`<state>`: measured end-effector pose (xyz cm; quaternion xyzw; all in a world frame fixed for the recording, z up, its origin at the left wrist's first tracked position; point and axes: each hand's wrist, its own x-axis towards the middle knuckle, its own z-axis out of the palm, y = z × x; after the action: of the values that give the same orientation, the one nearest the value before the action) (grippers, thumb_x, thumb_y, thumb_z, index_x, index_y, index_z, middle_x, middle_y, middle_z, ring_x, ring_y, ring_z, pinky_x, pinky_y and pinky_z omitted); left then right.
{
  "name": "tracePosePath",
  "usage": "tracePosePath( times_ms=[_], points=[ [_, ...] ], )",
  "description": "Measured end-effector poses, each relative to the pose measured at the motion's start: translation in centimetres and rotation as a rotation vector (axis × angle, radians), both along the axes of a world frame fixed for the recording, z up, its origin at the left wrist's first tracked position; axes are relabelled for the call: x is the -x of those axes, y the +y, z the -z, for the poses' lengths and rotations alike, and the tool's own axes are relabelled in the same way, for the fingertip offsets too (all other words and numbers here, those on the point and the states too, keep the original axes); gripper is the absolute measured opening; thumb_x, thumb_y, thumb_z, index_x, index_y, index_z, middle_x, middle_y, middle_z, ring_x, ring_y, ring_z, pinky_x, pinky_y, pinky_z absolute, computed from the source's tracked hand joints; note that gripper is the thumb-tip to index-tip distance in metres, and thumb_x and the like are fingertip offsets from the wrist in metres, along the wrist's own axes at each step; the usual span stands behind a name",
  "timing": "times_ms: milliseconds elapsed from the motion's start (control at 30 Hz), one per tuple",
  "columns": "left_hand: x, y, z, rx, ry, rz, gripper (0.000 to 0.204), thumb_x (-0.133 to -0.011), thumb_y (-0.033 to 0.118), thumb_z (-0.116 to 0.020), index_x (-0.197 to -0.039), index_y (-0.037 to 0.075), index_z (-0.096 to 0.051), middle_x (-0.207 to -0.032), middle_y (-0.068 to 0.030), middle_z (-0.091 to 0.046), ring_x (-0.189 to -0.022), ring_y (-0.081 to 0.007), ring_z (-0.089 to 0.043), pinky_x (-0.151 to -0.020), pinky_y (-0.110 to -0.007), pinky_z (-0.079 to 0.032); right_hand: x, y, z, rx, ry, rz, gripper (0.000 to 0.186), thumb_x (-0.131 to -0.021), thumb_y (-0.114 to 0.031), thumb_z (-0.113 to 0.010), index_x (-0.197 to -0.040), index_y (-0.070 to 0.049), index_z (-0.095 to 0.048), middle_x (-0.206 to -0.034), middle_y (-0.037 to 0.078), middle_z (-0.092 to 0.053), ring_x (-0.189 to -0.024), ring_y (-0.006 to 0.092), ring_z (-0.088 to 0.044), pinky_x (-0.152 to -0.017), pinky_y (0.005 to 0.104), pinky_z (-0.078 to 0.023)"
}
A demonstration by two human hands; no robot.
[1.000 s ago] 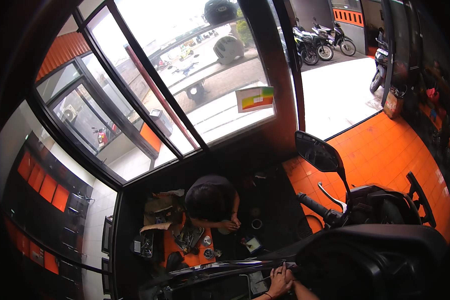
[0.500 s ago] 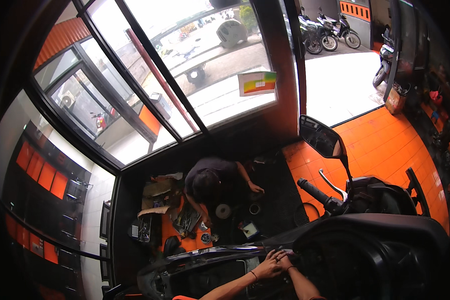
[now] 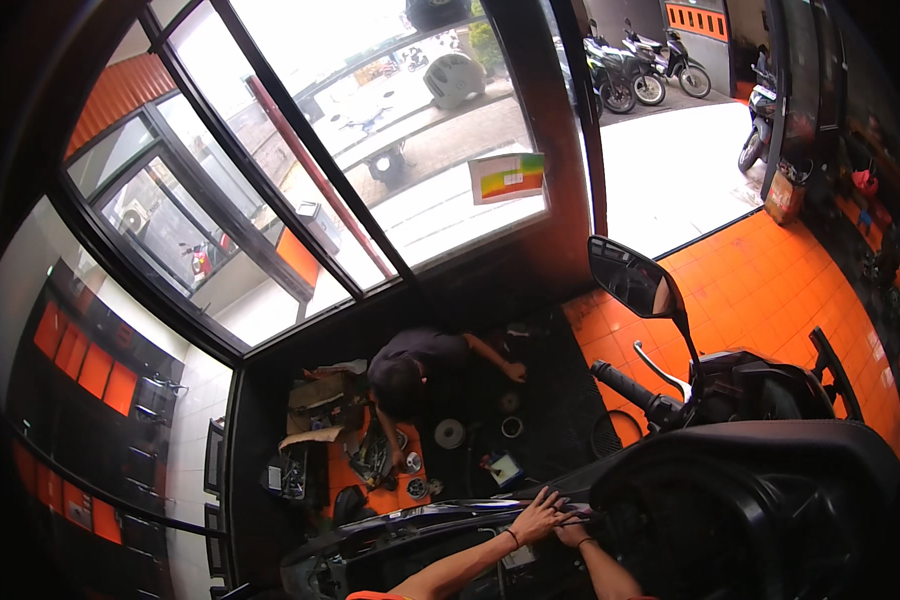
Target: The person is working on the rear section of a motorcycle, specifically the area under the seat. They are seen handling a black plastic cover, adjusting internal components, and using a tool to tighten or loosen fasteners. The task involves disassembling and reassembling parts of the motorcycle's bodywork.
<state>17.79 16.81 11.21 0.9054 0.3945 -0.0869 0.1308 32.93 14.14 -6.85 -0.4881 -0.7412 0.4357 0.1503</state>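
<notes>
My left hand (image 3: 536, 516) is on the dark scooter body (image 3: 420, 528) at the lower centre, fingers bent over a small dark part I cannot make out. My right hand (image 3: 573, 534) is close beside and partly under it, its fingers mostly hidden. Both are next to the raised black seat (image 3: 730, 500), whose moulded underside fills the lower right. An open compartment in the body lies below my forearms. The handlebar grip (image 3: 621, 393) and a mirror (image 3: 630, 275) rise above the seat.
A co-worker (image 3: 410, 365) crouches beyond the scooter over a black mat (image 3: 540, 440), among cardboard (image 3: 315, 405), metal parts (image 3: 417, 487) and a small tray (image 3: 500, 468). Glass windows stand behind. At right are orange tiles (image 3: 730, 280), a box (image 3: 788, 190) and parked motorbikes (image 3: 675, 70) outside.
The co-worker's hands, together one second ago, are now apart, one reaching right, the other down among the parts. My hands have shifted slightly up and left along the scooter body.
</notes>
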Motion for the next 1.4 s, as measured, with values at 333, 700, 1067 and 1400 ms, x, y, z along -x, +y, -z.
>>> tracePosePath(
  times_ms=[333,700,1067,1400],
  points=[
    [-4.8,-6.6,0.7,0.122,-0.696,-0.567,0.065,-0.076,0.033,-0.067,-0.134,0.007,-0.051,-0.128,-0.0133,-0.056,-0.130,-0.0323,-0.042,-0.115,-0.050,-0.020,-1.9,0.8,-2.4,0.235,0.289,-0.059,0.036,-0.076,-0.031,-0.069,-0.105,-0.010,-0.065,-0.108,0.018,-0.067,-0.102,0.0376,-0.065,-0.085,0.0434,-0.052],
    [-3.1,-2.3,-1.5,0.014,-0.539,-0.207,0.056,-0.076,0.025,-0.070,-0.126,0.001,-0.059,-0.153,-0.0201,-0.032,-0.144,-0.0375,-0.026,-0.118,-0.050,-0.019,-2.8,0.1,7.4,-0.086,-0.070,0.002,0.034,-0.081,-0.026,-0.068,-0.110,-0.008,-0.066,-0.108,0.016,-0.070,-0.105,0.0319,-0.066,-0.090,0.0416,-0.051],
    [1.6,-0.8,2.1,0.164,-0.082,-0.086,0.077,-0.074,0.007,-0.060,-0.147,0.022,-0.040,-0.141,-0.0117,-0.052,-0.142,-0.0334,-0.034,-0.116,-0.051,-0.024,-0.9,0.3,-1.0,0.232,0.093,0.025,0.038,-0.088,-0.028,-0.066,-0.118,-0.007,-0.062,-0.117,0.022,-0.064,-0.113,0.0401,-0.060,-0.096,0.0467,-0.047],
    [-6.0,-6.2,0.0,-0.003,-0.559,-0.671,0.087,-0.072,0.024,-0.068,-0.149,0.006,-0.032,-0.143,-0.0176,-0.044,-0.135,-0.0328,-0.039,-0.114,-0.047,-0.023,-1.9,0.3,4.1,0.120,-0.023,-0.011,0.040,-0.088,-0.030,-0.056,-0.117,-0.004,-0.062,-0.113,0.025,-0.065,-0.108,0.0409,-0.062,-0.090,0.0467,-0.051]
  ],
)
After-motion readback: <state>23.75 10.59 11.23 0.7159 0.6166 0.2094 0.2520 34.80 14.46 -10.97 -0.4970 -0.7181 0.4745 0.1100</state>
